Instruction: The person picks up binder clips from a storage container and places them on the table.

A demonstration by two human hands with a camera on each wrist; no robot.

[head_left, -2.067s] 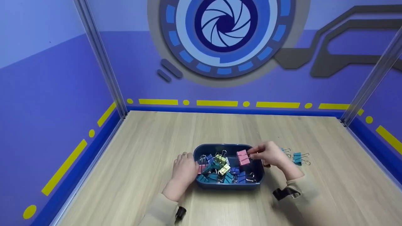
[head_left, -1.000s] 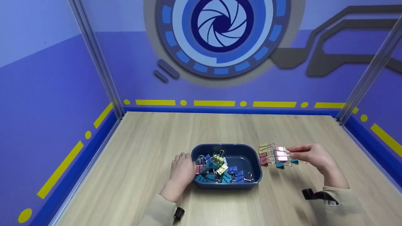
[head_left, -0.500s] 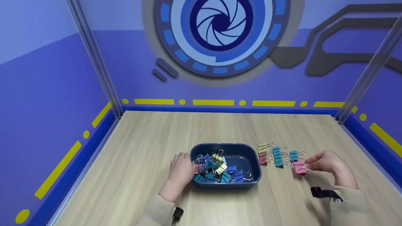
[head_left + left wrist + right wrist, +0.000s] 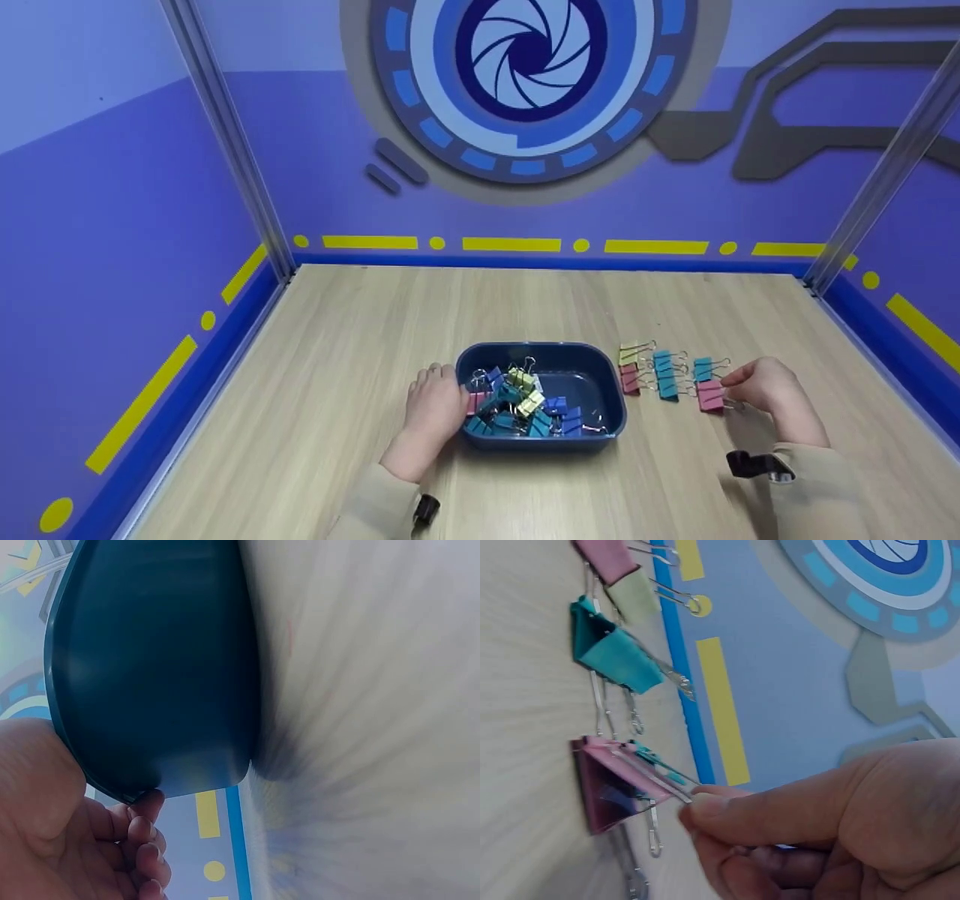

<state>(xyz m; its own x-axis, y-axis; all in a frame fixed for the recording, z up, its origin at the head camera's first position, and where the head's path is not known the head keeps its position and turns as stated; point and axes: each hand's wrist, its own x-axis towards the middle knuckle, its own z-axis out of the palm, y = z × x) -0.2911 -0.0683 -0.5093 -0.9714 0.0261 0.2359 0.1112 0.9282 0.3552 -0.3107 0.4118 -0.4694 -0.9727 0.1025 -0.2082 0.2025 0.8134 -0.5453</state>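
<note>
I have the left hand (image 4: 436, 401) at the left end of the box (image 4: 540, 444), back upward, fingers curled round the rim; right of the box, the right hand (image 4: 776, 396) dips, thumb and forefinger pinching a wire handle of the pink clip (image 4: 710, 397). The box is smooth, dark and round-cornered, holding heaped metal clips (image 4: 517, 397). Right of it, on the wood-grained table (image 4: 375, 322), I see yellow and red clips (image 4: 631, 367), teal clips (image 4: 664, 375), then a lone teal clip (image 4: 703, 368) beside the pink one, which has shifted slightly boxward since half a second ago.
</note>
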